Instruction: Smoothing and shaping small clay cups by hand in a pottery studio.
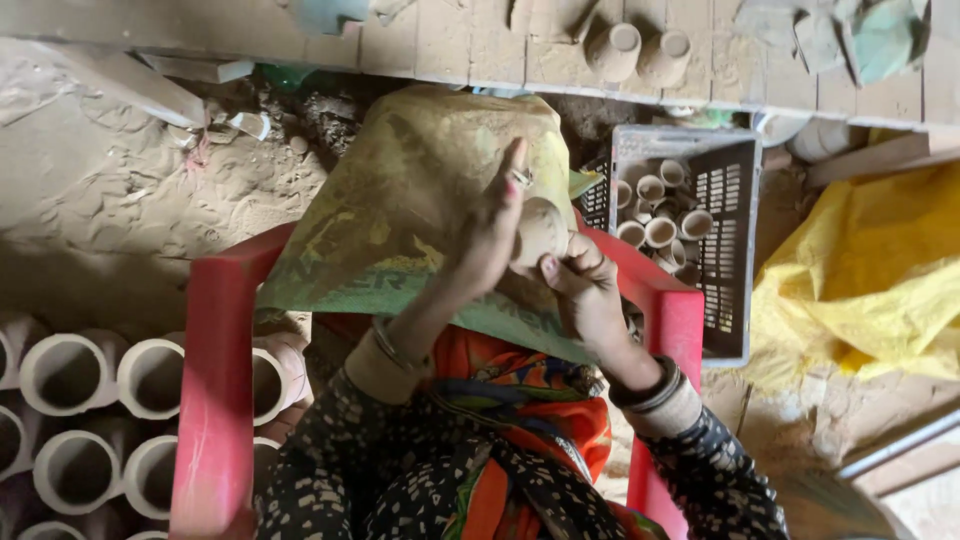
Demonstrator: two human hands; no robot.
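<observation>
**Both hands on one clay cup, over a covered lap**

From my remote seat, the biggest thing I see is the sandy floor, running across the left and top. Next comes one red plastic chair, its two arms framing the person's lap. Over the lap lies one dusty green-yellow sheet, tilted up toward the wall. To the right sits one crumpled yellow bag. Beside it, just right of the chair, stands one grey plastic crate; I count about eight small clay cups inside it, mouths up, though some are partly hidden. At the lower left I count about seven larger clay pots lying on their sides, mouths toward me; the stack is cut off by the edge. On the brick ledge at the top lie two more cups.

The left hand presses flat against the side of one clay cup, fingers stretched upward. The right hand has its fingers curled about the same cup from below. The cup sits between the two hands, above the sheet and just left of the crate.
</observation>
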